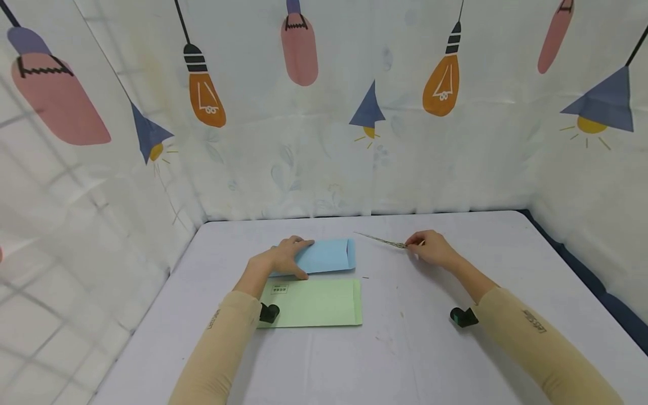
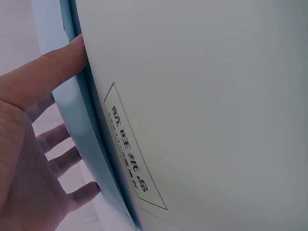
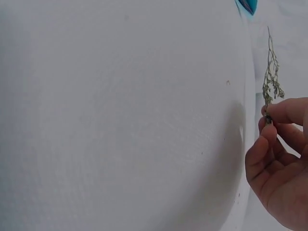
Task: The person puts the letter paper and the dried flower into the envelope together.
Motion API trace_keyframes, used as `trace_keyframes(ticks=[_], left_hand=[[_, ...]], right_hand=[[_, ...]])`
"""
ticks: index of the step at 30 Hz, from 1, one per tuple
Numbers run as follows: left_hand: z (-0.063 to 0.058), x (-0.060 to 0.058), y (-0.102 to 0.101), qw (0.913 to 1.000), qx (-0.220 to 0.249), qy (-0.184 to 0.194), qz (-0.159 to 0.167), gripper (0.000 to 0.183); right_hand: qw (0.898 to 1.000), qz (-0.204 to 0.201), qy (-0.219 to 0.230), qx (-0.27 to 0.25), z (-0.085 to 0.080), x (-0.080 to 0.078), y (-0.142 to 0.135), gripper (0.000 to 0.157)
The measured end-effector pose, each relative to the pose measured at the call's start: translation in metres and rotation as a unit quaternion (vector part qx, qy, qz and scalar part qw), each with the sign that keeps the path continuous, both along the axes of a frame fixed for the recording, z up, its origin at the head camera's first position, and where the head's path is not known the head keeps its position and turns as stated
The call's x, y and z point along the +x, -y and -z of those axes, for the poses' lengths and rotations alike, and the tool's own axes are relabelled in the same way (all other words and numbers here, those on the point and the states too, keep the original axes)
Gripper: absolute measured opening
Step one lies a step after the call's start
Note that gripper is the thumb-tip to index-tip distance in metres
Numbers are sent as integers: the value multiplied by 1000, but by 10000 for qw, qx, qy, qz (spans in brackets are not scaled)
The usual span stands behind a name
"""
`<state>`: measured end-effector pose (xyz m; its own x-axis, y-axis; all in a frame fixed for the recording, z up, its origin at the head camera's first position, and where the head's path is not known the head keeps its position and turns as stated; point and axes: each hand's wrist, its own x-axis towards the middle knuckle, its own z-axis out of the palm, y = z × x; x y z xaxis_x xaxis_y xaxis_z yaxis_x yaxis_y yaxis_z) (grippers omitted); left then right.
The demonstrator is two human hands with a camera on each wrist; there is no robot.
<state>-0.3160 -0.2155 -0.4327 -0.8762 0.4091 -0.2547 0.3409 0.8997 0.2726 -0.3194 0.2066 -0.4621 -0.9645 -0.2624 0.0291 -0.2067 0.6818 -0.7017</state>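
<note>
A light blue envelope (image 1: 328,256) lies on the table with its mouth facing right. My left hand (image 1: 289,256) holds it across its width, thumb along the near edge and fingers at the far edge. In the right wrist view the mouth of the blue envelope (image 3: 248,6) gapes a little. My right hand (image 1: 430,246) pinches a thin dried plant sprig (image 3: 271,79) by its thick end between thumb and fingertips. The sprig's fine tip points left, towards the envelope. Nearer to me lies a pale green envelope (image 1: 314,304) with a small printed box.
The white-covered table (image 1: 405,349) carries a few tiny plant crumbs (image 1: 365,277) right of the envelopes. Behind it hangs a patterned white curtain (image 1: 324,163), and another stretch of curtain closes off the left side.
</note>
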Motion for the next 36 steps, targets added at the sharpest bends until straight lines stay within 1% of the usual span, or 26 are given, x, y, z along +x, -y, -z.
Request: trace_keyframes(ticks=[7,18,24,30,36], left_hand=[[0,0,0,10000,-19,-16,15,100],[0,-1,-1,10000,-18,-9,34,100],[0,0,-1,10000,17,27,-5,100],[-1,1,-1,10000,48,38,-13,100],[-1,1,-1,10000,2,52,-13,99]], right_hand=[[9996,-239,91,79,-2,1,-3,16],[9971,-746,45,139,-3,0,0,15],[9954,-945,-57,131,-5,-1,9,14],[9943,-1049,-150,122,-7,-2,18,14],[9930,-1173,-131,53,-7,-2,28,14]])
